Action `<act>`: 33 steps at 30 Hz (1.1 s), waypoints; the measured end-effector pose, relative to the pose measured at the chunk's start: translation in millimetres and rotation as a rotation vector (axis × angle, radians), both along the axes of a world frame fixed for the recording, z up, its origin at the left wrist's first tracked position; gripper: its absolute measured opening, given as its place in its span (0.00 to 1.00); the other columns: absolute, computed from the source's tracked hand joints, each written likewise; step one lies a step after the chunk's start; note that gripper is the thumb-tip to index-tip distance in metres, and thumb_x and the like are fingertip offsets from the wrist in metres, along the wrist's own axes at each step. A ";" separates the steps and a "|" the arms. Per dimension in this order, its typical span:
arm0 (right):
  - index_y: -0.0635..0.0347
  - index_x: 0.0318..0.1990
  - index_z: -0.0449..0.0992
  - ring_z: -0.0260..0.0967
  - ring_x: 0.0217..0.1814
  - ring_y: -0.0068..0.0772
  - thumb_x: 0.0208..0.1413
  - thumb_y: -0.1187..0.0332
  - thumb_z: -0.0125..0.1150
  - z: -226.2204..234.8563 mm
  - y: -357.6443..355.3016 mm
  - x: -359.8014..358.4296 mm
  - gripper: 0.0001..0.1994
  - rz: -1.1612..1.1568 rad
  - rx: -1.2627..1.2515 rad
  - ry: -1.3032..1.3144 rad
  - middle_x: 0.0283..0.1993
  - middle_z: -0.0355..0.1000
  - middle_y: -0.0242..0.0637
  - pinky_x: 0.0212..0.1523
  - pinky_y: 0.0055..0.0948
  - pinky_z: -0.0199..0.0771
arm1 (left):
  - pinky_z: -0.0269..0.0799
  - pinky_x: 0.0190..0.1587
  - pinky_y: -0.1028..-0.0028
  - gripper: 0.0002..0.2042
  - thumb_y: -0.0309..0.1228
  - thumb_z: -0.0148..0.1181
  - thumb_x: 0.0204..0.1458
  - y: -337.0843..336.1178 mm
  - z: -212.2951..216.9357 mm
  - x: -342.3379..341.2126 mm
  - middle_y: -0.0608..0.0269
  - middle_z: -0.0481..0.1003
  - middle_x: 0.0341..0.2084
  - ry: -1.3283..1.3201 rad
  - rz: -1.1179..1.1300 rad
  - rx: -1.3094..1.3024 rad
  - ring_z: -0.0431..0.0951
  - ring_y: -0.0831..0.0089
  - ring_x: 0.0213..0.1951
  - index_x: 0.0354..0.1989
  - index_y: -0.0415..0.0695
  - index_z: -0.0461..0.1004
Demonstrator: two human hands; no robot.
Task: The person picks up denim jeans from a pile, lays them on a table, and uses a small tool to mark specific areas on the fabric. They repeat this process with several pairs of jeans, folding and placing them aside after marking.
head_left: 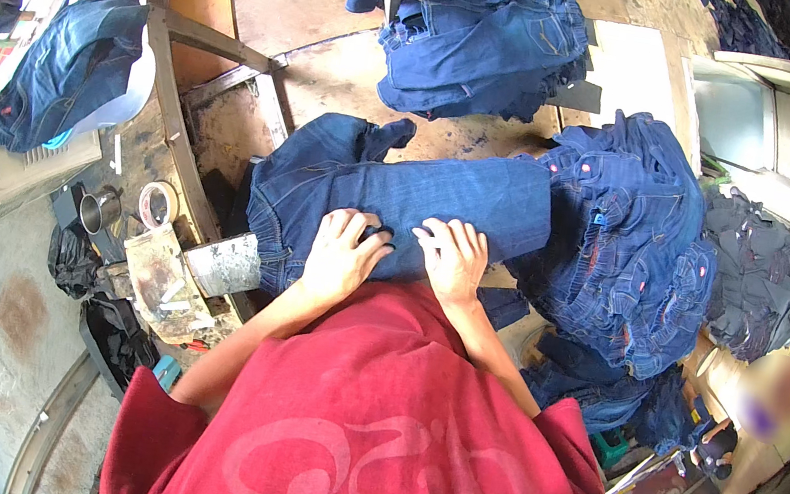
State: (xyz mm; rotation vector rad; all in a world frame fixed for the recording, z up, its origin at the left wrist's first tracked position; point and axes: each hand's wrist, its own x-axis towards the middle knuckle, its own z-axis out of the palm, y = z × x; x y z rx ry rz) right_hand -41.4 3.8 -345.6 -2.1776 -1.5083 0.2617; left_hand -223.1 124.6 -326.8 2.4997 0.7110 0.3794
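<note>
One pair of blue jeans (453, 195) lies crosswise before the torso (374, 396), likely for easy two-handed reach. Left hand (341, 255) and right hand (455, 264) touch it, fingers curled nearly closed; whether pinching cloth, I cannot tell. Rightward sits a denim heap (622, 249).

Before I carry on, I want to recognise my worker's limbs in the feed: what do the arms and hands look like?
The left hand and right hand show no gloves. The forearms are bare, with no watch or cables visible. The short, loose sleeves are dark red, matching the shirt, which bears a pale print.
</note>
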 end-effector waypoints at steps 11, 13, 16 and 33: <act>0.54 0.43 0.78 0.80 0.35 0.50 0.66 0.64 0.68 6.1 -22.2 22.4 0.07 -0.162 -0.220 0.301 0.34 0.82 0.41 0.37 0.46 0.77 | 0.68 0.59 0.58 0.09 0.34 0.69 0.57 -28.6 -2.4 -11.4 0.64 0.76 0.46 0.106 0.060 0.150 0.74 0.61 0.51 0.41 0.46 0.81; 0.57 0.44 0.78 0.81 0.34 0.51 0.68 0.62 0.67 14.8 -24.8 21.3 0.09 -0.247 -0.231 0.506 0.34 0.82 0.44 0.37 0.44 0.78 | 0.70 0.57 0.60 0.09 0.34 0.70 0.56 -39.1 11.6 -4.7 0.64 0.76 0.45 0.149 0.114 0.094 0.74 0.61 0.49 0.41 0.46 0.80; 0.59 0.44 0.78 0.82 0.34 0.51 0.69 0.60 0.66 28.0 -25.7 26.1 0.11 -0.222 -0.203 0.619 0.33 0.82 0.46 0.37 0.43 0.78 | 0.78 0.49 0.61 0.13 0.33 0.71 0.57 -51.5 26.5 23.4 0.54 0.75 0.42 0.082 0.275 -0.347 0.80 0.54 0.43 0.48 0.40 0.82; 0.60 0.43 0.81 0.67 0.21 0.32 0.69 0.59 0.68 40.9 -41.2 40.5 0.12 -0.077 -0.072 0.588 0.24 0.74 0.39 0.28 0.36 0.69 | 0.49 0.15 0.78 0.08 0.34 0.60 0.68 -78.5 38.5 42.0 0.73 0.74 0.20 -0.263 0.790 -1.525 0.57 0.86 0.12 0.41 0.43 0.80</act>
